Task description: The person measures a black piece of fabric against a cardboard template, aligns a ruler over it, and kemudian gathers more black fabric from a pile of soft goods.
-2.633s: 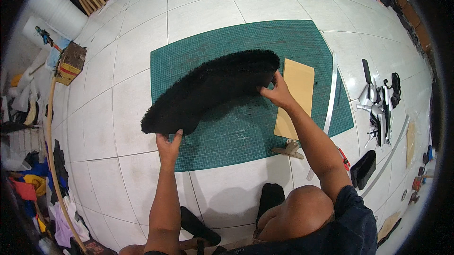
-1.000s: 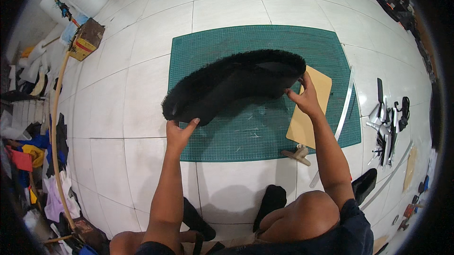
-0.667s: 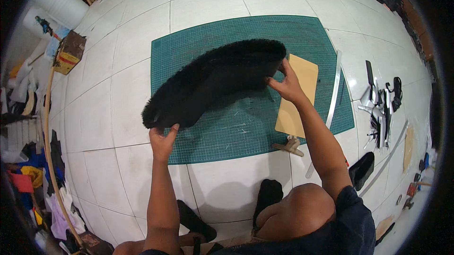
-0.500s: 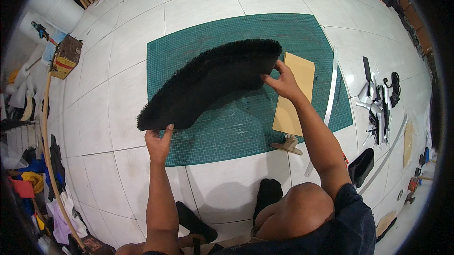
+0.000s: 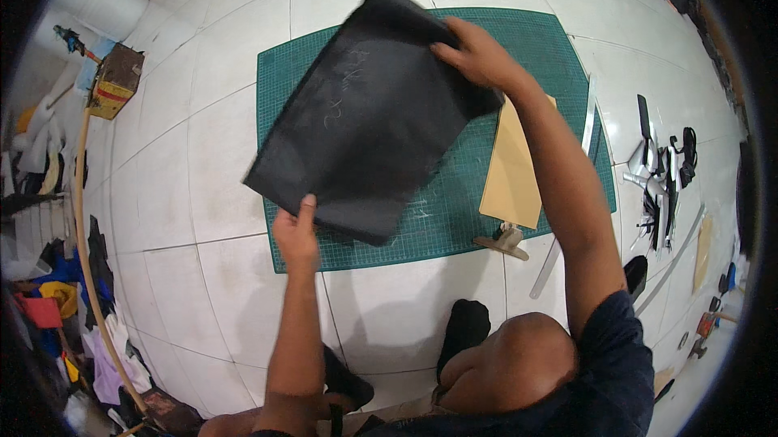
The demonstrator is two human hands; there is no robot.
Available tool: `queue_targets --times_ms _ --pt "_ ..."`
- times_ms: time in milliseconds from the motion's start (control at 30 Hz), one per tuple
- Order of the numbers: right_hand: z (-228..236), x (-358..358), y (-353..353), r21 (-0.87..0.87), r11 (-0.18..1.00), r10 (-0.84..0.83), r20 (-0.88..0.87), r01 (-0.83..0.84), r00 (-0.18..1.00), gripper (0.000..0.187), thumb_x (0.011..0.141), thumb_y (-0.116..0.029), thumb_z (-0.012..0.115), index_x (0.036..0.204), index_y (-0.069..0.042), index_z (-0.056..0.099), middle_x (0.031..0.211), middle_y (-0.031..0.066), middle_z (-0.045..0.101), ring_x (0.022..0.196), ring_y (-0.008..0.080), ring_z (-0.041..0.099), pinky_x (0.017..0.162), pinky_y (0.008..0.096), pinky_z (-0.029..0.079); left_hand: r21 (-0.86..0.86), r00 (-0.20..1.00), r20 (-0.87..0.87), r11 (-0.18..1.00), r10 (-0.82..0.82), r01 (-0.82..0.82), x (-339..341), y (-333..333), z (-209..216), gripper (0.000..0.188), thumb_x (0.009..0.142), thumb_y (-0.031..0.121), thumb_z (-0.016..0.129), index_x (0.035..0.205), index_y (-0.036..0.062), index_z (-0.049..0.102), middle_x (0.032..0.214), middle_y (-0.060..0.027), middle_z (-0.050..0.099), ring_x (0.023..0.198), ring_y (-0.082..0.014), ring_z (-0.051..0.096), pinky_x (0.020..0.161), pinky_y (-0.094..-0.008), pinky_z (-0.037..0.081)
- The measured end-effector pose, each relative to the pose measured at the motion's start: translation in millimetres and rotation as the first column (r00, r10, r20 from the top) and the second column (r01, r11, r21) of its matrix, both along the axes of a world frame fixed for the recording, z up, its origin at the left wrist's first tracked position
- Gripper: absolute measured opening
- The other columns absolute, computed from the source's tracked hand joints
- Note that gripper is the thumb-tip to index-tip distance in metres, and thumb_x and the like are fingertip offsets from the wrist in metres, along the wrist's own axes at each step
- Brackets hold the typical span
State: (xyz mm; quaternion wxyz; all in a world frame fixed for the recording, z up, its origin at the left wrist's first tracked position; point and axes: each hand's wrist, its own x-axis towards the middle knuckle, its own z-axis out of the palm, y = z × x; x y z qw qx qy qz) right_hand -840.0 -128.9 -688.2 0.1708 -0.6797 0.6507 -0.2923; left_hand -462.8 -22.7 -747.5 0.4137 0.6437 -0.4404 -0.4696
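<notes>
Between my hands I hold a wide black fabric piece (image 5: 348, 113), its smooth side facing up with faint pale handwriting on it. My left hand (image 5: 297, 234) pinches its near left edge, thumb on top. My right hand (image 5: 478, 52) grips the far right edge, fingers partly hidden by the fabric. The piece hangs tilted above a green cutting mat (image 5: 340, 255) on the floor. Below my right forearm lies a tan card pattern (image 5: 509, 170), with a metal clip (image 5: 502, 241) at its near end.
A long metal ruler (image 5: 551, 263) lies across the mat's right side, under my right arm. Silver and black tools and strips (image 5: 664, 178) are heaped farther right. At left stand a worn box (image 5: 120, 81) and a long wooden pole (image 5: 81, 218) beside piled cloth scraps.
The black piece has turned from its fuzzy-edged curved side to show its broad smooth face. My right hand has moved up and away; my left hand shifted slightly right.
</notes>
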Motion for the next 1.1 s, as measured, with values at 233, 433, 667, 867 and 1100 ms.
queue_targets --times_ms 233,433,667,867,1100 --pt "-30 81 -102 0.277 0.944 0.280 -0.385 -0.179 0.880 0.036 0.087 -0.018 0.063 0.119 -0.003 0.064 0.119 0.0201 0.066 0.111 0.0375 0.063 0.093 0.0466 0.052 0.465 0.696 -0.537 0.856 0.476 -0.226 -61 68 -69 0.036 0.091 0.022 0.072 0.116 0.0030 0.055 0.111 -0.0083 0.062 0.096 -0.0198 0.061 0.081 -0.0337 0.050" --pt "-49 138 -132 0.375 0.909 0.351 -0.453 -0.182 0.820 0.027 0.088 -0.011 0.060 0.113 -0.003 0.064 0.116 0.0197 0.066 0.111 0.0371 0.062 0.091 0.0464 0.052 0.559 0.611 -0.507 0.772 0.607 -0.303 -80 62 -76 0.042 0.090 0.021 0.072 0.118 0.0020 0.048 0.121 -0.0124 0.058 0.107 -0.0244 0.058 0.094 -0.0389 0.049" --pt "-72 171 -157 0.255 0.933 0.343 -0.429 -0.252 0.836 0.026 0.088 -0.006 0.058 0.114 -0.004 0.061 0.115 0.0176 0.067 0.111 0.0357 0.063 0.090 0.0471 0.053 0.525 0.583 -0.528 0.777 0.617 -0.347 -77 40 -86 0.045 0.091 0.021 0.072 0.121 -0.0003 0.047 0.126 -0.0151 0.055 0.115 -0.0278 0.057 0.102 -0.0401 0.047" --pt "-117 152 -169 0.029 0.983 0.179 -0.385 -0.182 0.905 0.043 0.090 -0.018 0.061 0.132 -0.012 0.056 0.132 0.0163 0.058 0.119 0.0348 0.059 0.096 0.0503 0.049 0.541 0.590 -0.494 0.757 0.638 -0.366 -84 32 -89 0.046 0.091 0.021 0.071 0.123 -0.0022 0.047 0.125 -0.0165 0.054 0.116 -0.0273 0.056 0.103 -0.0394 0.048" --pt "-88 71 -100 -0.353 0.936 0.053 0.170 0.011 0.984 0.047 0.088 -0.023 0.068 0.131 -0.011 0.056 0.127 0.0151 0.057 0.114 0.0324 0.060 0.094 0.0445 0.051 0.571 0.625 -0.462 0.750 0.630 -0.334 -72 34 -97 0.055 0.091 0.024 0.071 0.130 -0.0043 0.044 0.129 -0.0157 0.051 0.121 -0.0264 0.052 0.109 -0.0393 0.043"
